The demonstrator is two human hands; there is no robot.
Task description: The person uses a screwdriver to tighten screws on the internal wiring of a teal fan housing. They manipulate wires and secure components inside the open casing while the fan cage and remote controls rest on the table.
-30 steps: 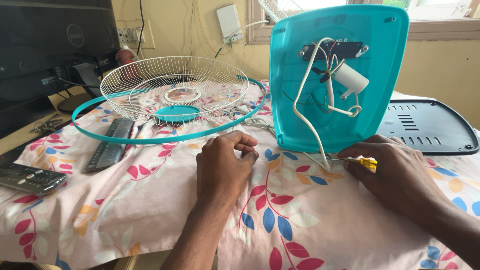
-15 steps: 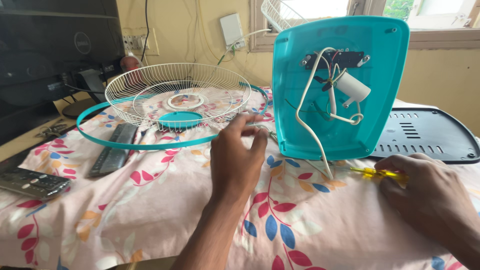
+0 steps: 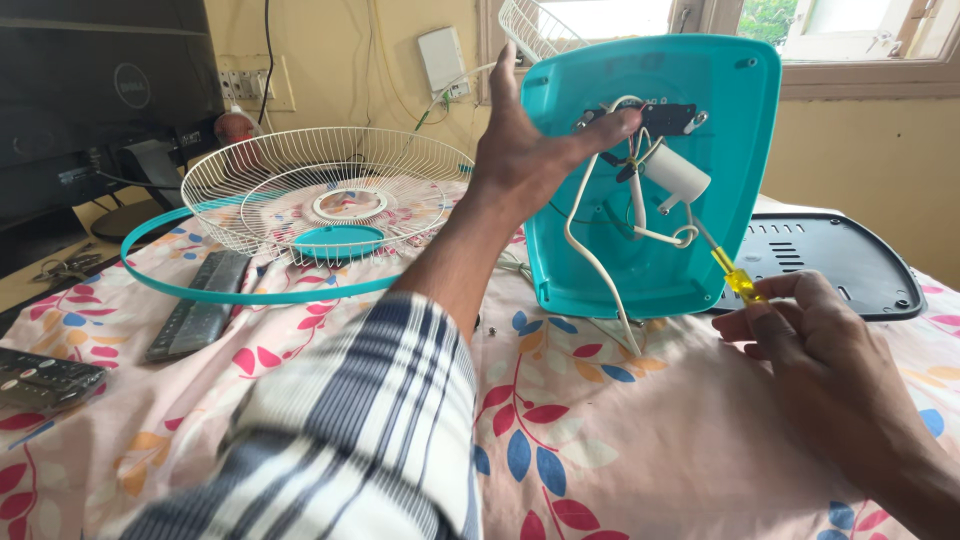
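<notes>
The teal fan housing (image 3: 650, 200) is stood upright on the floral-covered desk (image 3: 600, 450), steadied by the left hand (image 3: 530, 150), whose open fingers are spread against the black bracket (image 3: 665, 118) and white wiring. A yellow-handled screwdriver (image 3: 735, 275) is gripped in the closed fingers of the right hand (image 3: 800, 330). If support is slackened, the housing may be tipped, or the wiring snagged by the tool.

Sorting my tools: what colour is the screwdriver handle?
Yellow; the screwdriver in the right hand shows best in the head view.
</notes>
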